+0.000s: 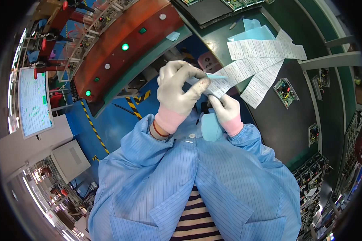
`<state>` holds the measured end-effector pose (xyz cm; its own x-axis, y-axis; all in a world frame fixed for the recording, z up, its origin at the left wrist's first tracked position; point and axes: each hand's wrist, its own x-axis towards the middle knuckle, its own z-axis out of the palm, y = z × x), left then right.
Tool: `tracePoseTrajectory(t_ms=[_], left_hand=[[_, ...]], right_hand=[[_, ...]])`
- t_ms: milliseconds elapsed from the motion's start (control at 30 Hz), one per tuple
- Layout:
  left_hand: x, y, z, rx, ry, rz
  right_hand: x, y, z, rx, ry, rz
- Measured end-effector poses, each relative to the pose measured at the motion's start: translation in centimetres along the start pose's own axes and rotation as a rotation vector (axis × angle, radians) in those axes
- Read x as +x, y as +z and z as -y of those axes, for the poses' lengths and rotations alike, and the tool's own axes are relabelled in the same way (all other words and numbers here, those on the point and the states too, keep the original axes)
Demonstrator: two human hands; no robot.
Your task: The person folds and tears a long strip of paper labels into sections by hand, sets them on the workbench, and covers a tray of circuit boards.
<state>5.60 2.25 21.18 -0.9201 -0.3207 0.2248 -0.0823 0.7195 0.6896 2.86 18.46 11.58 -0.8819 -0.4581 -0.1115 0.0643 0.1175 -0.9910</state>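
In front of my chest, both gloved hands are at a strip of printed white labels [219, 86] with light blue backing. My left hand [177, 90], in a white glove with a pink cuff, pinches the strip's blue edge between thumb and fingers. Lower and to the right, my right hand [228, 112] is closed on the strip's near end. A light blue piece of backing paper [211, 127] hangs just below the right hand, against my blue coat. More label strips [255, 66] lie fanned out on the bench beyond, some overlapping.
A circuit board [286, 92] lies on the dark mat [287, 128] at right, with more boards along the far right. At left stand a red-brown fixture panel [124, 60] with lit green buttons and a monitor [35, 102]. Blue floor [112, 120] shows between.
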Motion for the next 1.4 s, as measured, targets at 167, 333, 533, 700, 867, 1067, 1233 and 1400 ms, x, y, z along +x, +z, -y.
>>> tracePoseTrajectory(t_ms=[167, 333, 533, 700, 867, 1067, 1233, 1400], left_hand=[[0.5, -0.1, 0.2, 0.161, 0.018, -0.073], [1.1, 0.3, 1.1, 0.167, 0.016, -0.159], [2.4, -4.1, 3.8, -0.596, -0.256, 0.228], [3.9, -7.5, 4.3, -0.597, -0.262, 0.553], [4.6, -9.4, 4.2, -0.553, -0.188, 0.712], [4.9, -12.2, 4.4, -0.285, -0.109, 0.700], [4.9, -13.2, 4.9, -0.146, -0.121, 0.749], [4.6, -12.8, 6.2, -0.185, -0.017, 0.797]], right_hand=[[0.2, 1.1, 1.0, -0.139, -0.107, -0.041], [0.4, 1.8, 1.0, -0.177, -0.094, -0.031], [2.7, -4.4, 4.7, -0.273, 0.069, 0.437], [8.4, -6.2, 9.0, -0.215, -0.129, 0.532], [12.4, -0.7, 12.9, -0.150, -0.209, 0.901], [13.7, 2.7, 12.9, -0.251, -0.391, 1.113], [13.6, 4.2, 15.3, -0.419, -0.210, 1.160], [13.1, 4.8, 15.9, -0.462, -0.247, 1.111]])
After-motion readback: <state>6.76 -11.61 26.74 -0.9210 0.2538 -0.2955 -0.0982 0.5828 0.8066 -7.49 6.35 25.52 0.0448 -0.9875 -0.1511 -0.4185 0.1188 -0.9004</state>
